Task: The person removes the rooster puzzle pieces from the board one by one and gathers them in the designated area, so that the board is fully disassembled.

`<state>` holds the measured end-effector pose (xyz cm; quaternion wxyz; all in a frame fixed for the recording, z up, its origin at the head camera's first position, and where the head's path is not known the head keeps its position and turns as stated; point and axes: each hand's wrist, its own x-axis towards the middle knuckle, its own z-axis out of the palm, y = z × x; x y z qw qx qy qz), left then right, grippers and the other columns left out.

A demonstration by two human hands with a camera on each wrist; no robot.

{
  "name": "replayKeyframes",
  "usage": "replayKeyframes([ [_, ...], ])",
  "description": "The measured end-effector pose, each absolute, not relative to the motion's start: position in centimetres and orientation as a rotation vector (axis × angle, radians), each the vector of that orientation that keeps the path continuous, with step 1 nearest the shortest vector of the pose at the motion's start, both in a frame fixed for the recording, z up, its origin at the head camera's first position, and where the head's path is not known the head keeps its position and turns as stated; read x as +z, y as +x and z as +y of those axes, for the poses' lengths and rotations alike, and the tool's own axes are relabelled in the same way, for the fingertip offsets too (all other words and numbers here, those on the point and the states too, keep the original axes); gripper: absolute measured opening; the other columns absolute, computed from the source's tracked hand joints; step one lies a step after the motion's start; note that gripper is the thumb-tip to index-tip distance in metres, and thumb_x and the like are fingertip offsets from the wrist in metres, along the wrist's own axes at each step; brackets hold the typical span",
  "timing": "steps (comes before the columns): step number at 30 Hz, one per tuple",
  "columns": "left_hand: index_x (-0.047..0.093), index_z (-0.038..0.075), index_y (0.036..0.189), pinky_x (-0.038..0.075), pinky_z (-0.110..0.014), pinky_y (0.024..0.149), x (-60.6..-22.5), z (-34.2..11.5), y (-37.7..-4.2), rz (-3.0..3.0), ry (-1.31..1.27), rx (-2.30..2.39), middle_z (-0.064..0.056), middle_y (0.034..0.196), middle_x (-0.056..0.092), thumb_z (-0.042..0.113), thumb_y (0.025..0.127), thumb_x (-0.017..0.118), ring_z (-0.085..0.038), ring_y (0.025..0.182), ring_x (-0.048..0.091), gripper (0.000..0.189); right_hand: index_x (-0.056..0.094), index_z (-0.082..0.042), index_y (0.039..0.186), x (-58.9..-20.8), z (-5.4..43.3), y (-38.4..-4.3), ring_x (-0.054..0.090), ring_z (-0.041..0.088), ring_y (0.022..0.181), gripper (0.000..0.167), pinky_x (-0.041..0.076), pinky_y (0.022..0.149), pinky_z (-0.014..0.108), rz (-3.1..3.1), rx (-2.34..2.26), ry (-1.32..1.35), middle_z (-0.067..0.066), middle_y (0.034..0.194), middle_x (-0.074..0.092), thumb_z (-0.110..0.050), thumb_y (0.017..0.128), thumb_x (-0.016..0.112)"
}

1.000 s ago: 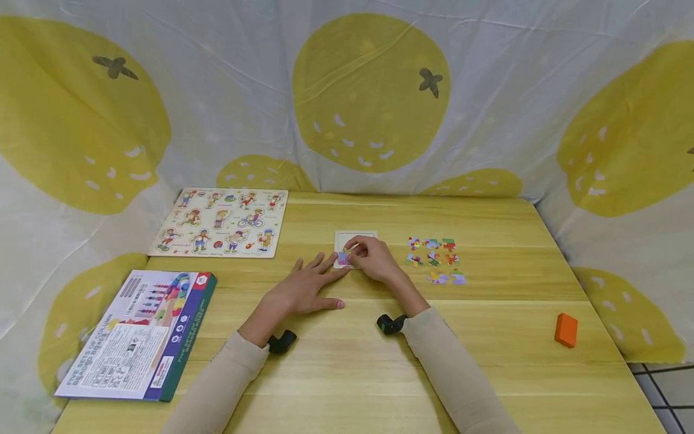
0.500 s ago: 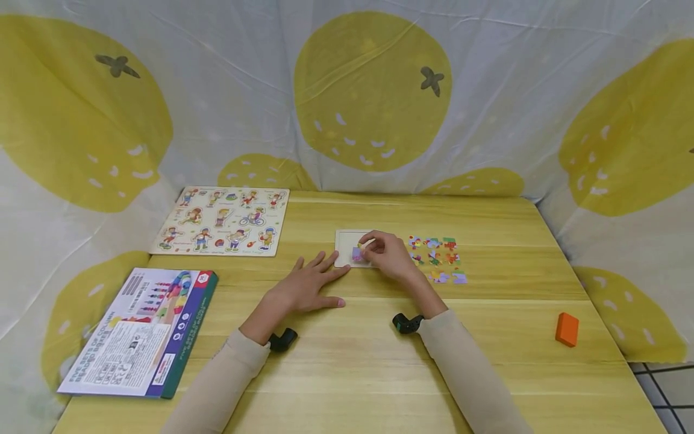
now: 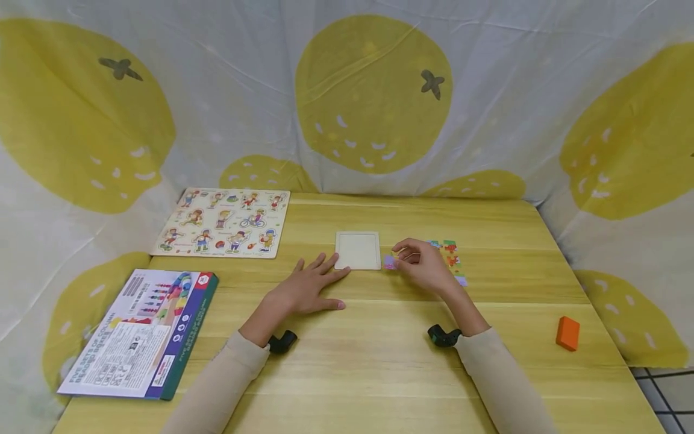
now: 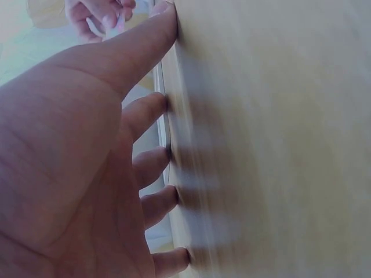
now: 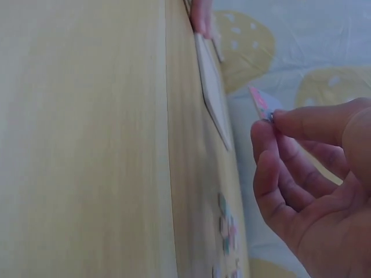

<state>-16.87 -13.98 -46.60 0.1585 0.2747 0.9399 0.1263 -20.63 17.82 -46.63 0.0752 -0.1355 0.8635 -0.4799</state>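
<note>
My right hand [image 3: 423, 265] pinches a small purple jigsaw piece [image 3: 389, 261] between thumb and fingertips. In the right wrist view the puzzle piece [image 5: 262, 104] is raised above the tabletop. Just left of it lies the square puzzle tray [image 3: 358, 251], a pale frame with a bare inside. My left hand [image 3: 306, 286] rests flat on the table with fingers spread, its fingertips at the tray's lower left corner. Several loose jigsaw pieces [image 3: 451, 253] lie to the right, partly hidden behind the right hand.
A wooden peg puzzle board [image 3: 222, 223] with sports figures lies at the back left. Nearer on the left is a boxed bead set [image 3: 135, 337]. An orange block [image 3: 567, 333] stands at the right, near the table edge. A lemon-print cloth [image 3: 374, 90] hangs behind.
My right hand has lifted the purple jigsaw piece out of the tray's lower left corner and carried it right, past the tray's edge. The left hand has stayed put.
</note>
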Motion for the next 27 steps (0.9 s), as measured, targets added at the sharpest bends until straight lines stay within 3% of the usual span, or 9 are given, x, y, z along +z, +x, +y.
replayKeyframes([
  [6, 0.029, 0.037, 0.163, 0.009, -0.072, 0.124, -46.7, -14.0, -16.8, 2.691, 0.785, 0.372, -0.004, 0.175, 0.010, 0.067, 0.095, 0.059, -0.036, 0.161, 0.008, 0.080, 0.070, -0.011, 0.119, -46.7, 19.6, -20.0, 0.070, 0.023, 0.097, 0.023, 0.059, 0.087, 0.032, 2.627, -1.421, -0.388, 0.011, 0.107, 0.070, -0.012, 0.096, 0.071],
  [12, 0.029, 0.037, 0.163, 0.009, -0.072, 0.124, -46.7, -14.0, -16.8, 2.682, 0.792, 0.372, -0.004, 0.175, 0.009, 0.067, 0.095, 0.059, -0.036, 0.161, 0.008, 0.080, 0.071, -0.006, 0.120, -47.0, 21.0, -19.2, 0.071, 0.022, 0.094, 0.025, 0.058, 0.079, 0.025, 2.650, -1.370, -0.370, 0.012, 0.105, 0.071, -0.013, 0.096, 0.073],
  [20, 0.029, 0.037, 0.163, 0.009, -0.072, 0.123, -46.7, -13.9, -16.8, 2.683, 0.794, 0.354, -0.005, 0.175, 0.009, 0.067, 0.095, 0.058, -0.036, 0.161, 0.009, 0.080, 0.074, -0.007, 0.117, -47.6, 22.2, -18.6, 0.069, 0.020, 0.092, 0.022, 0.059, 0.085, 0.029, 2.724, -1.292, -0.379, 0.009, 0.101, 0.073, -0.009, 0.096, 0.073],
  [27, 0.029, 0.037, 0.163, 0.010, -0.072, 0.123, -46.6, -14.0, -16.8, 2.683, 0.799, 0.358, -0.005, 0.175, 0.010, 0.067, 0.096, 0.058, -0.037, 0.161, 0.008, 0.080, 0.076, -0.006, 0.116, -47.7, 22.4, -18.4, 0.067, 0.016, 0.079, 0.022, 0.055, 0.070, 0.023, 2.734, -1.240, -0.395, 0.007, 0.093, 0.074, -0.007, 0.094, 0.074],
])
